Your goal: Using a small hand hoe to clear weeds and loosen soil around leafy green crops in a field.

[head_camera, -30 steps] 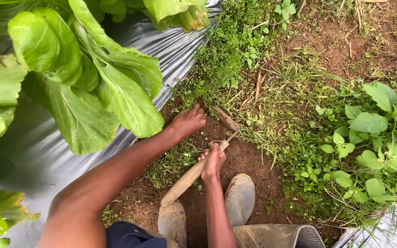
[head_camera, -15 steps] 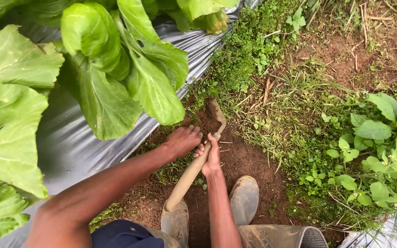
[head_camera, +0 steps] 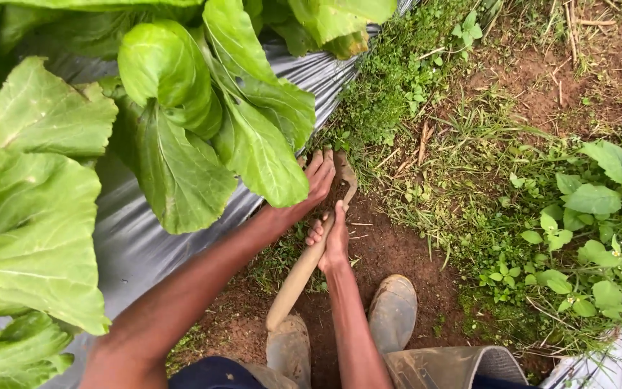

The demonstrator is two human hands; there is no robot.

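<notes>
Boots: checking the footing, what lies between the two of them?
In the head view, bare reddish soil separates the left boot and right boot.

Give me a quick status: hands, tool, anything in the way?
Right hand gripping wooden-handled hoe. Left hand down at weeds beside blade. Big leaf overhangs left wrist.

Two hands (head_camera: 322, 209), two muddy boots (head_camera: 391, 311) — one wooden-handled hoe (head_camera: 298, 274).

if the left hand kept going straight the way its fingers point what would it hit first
Probably the low green weeds just past the fingertips of the left hand, growing beside the silver plastic sheet. Depth is hard to judge, so bare soil may come first.
</notes>
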